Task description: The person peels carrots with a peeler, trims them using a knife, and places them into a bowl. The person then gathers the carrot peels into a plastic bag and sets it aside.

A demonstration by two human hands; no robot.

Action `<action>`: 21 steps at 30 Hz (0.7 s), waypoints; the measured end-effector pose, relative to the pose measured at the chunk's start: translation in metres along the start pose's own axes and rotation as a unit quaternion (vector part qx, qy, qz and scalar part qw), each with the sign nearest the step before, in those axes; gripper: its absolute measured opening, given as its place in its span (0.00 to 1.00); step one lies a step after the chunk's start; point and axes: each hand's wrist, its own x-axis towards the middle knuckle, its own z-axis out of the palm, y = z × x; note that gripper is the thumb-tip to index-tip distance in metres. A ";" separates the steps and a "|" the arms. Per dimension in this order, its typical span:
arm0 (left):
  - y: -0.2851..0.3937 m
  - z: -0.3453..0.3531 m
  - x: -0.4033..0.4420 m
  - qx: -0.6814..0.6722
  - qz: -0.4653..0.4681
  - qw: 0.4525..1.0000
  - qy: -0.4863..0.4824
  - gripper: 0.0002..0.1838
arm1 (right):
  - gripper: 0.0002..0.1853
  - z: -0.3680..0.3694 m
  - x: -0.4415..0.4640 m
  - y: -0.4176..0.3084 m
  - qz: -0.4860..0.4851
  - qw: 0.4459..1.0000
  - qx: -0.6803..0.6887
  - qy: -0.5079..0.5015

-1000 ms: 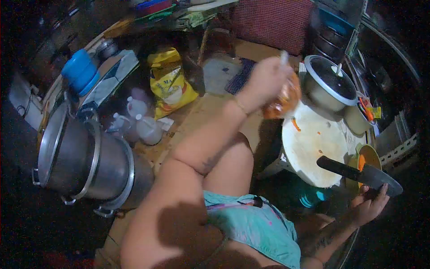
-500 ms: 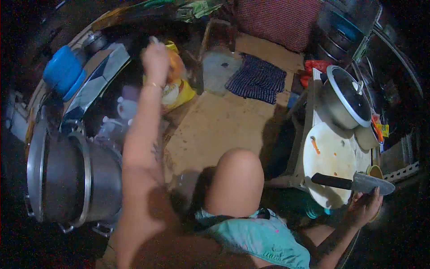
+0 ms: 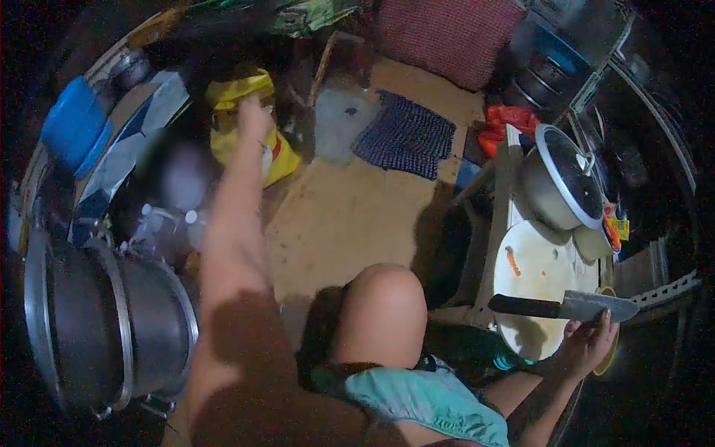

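My left hand (image 3: 255, 119) is stretched out to the upper left, over the yellow bag (image 3: 281, 165); its fingers are blurred and what they hold, if anything, is hidden. At the right, my right hand (image 3: 590, 344) grips the knife (image 3: 529, 306) by its blade, with the black handle pointing left over the round white board (image 3: 521, 287). A strip of orange peel or vegetable (image 3: 512, 261) and small orange bits lie on this stained board. Beyond my right hand, a yellowish container (image 3: 610, 356) is partly hidden.
A lidded pot (image 3: 555, 186) stands behind the board on a low table (image 3: 503, 205). Large metal pots (image 3: 86, 328) fill the lower left, near plastic jugs (image 3: 149, 223) and a blue basin (image 3: 73, 127). A dark patterned cloth (image 3: 406, 134) lies on the floor beyond my knee.
My left hand has swung from above the board to the yellow bag at the left. The clear bag of orange contents it held is no longer visible. My right hand still holds the knife.
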 end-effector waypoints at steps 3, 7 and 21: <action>0.015 0.008 -0.082 -0.112 -0.047 0.992 -0.042 0.17 | 0.10 0.002 -0.001 0.005 0.011 1.000 0.022 -0.003; 0.004 0.051 -0.228 -0.173 -0.134 0.966 -0.136 0.10 | 0.11 -0.004 -0.009 0.010 -0.046 0.999 0.021 0.011; -0.026 -0.045 -0.532 -0.008 -0.069 0.710 -0.701 0.17 | 0.12 -0.073 -0.012 -0.017 -0.042 0.999 0.027 -0.009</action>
